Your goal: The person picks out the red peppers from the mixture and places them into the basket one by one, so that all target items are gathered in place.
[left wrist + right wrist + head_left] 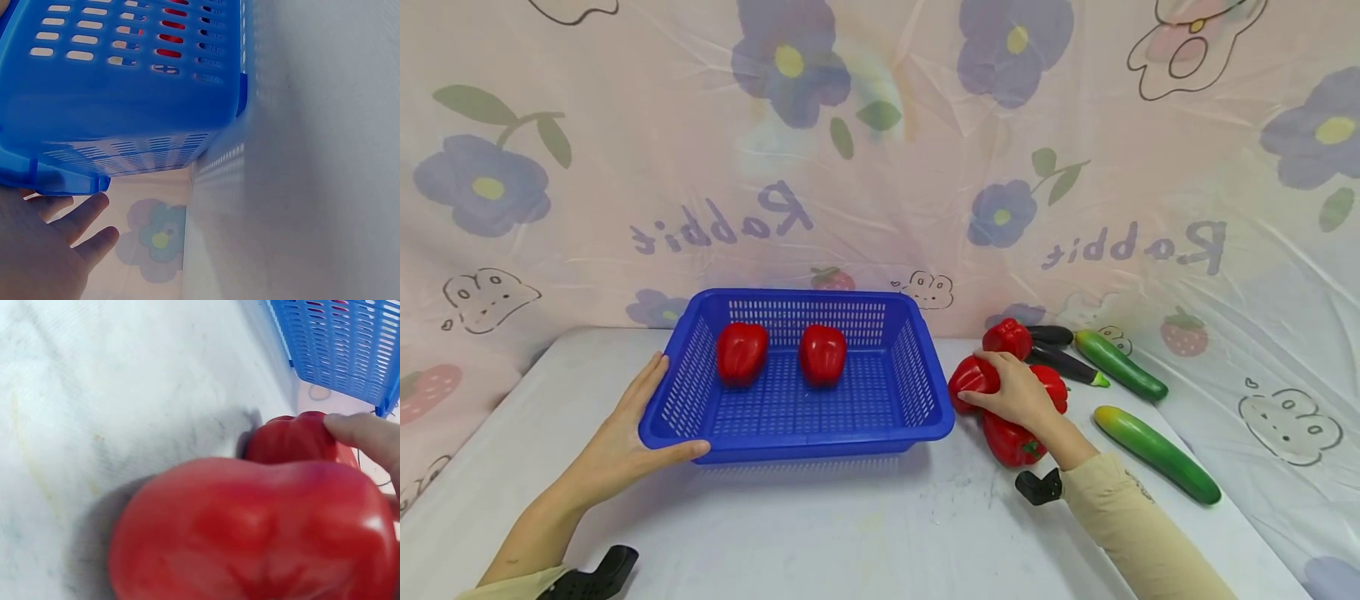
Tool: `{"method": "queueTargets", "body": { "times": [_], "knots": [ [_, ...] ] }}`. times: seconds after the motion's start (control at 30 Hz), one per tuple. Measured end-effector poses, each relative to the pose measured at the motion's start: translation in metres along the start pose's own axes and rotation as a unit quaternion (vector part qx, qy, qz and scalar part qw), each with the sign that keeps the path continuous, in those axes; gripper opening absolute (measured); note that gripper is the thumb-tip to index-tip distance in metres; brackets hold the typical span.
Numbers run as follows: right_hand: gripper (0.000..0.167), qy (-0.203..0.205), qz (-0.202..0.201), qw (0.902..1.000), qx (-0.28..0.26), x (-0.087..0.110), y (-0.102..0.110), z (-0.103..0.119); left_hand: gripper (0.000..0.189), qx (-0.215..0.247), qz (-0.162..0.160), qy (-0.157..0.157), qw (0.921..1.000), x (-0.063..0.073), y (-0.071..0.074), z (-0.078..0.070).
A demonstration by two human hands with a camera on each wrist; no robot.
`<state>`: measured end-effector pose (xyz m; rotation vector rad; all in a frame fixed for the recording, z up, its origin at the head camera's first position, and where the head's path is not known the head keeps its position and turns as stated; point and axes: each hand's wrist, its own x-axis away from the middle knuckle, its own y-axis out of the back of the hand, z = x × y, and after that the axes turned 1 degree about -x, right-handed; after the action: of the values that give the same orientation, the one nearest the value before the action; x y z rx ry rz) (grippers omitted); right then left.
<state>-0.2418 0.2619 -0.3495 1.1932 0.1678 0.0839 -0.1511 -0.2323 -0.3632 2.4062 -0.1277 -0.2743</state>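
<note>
Two red bell peppers (742,355) lie apart inside the blue plastic basket (820,450). My left hand (625,437) rests at the basket's front left corner, thumb along the front rim and fingers stretched along the left side. In the left wrist view the straight fingers (84,219) lie beside the rim. Right of the basket, my right hand (1017,392) grips a red bell pepper (973,385) with thumb and fingers. More red bell peppers surround that hand: one behind (1006,337), one in front (1009,442), and one partly hidden at its right.
Two dark eggplants (1066,364) lie behind the peppers. Two green cucumbers (1157,454) lie farther right, near the table's right edge. A printed cloth (880,167) hangs behind the white table (820,533).
</note>
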Motion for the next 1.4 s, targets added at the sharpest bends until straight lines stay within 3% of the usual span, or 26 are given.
{"method": "queueTargets", "body": {
  "times": [0.7,1.1,1.4],
  "knots": [
    [0.083,0.046,0.013,0.9984,-0.030,-0.009,-0.001,-0.002,0.117,0.000,-0.004,0.005,1.0000,0.003,0.001,-0.001],
    [0.081,0.086,-0.043,0.9940,-0.053,-0.020,0.030,0.006,0.117,0.000,-0.004,0.005,1.0000,0.001,0.002,-0.003],
    [0.082,0.097,-0.053,0.9922,-0.058,-0.028,0.055,0.022,0.117,0.006,-0.003,-0.002,1.0000,0.000,0.000,-0.003]
  ]
}}
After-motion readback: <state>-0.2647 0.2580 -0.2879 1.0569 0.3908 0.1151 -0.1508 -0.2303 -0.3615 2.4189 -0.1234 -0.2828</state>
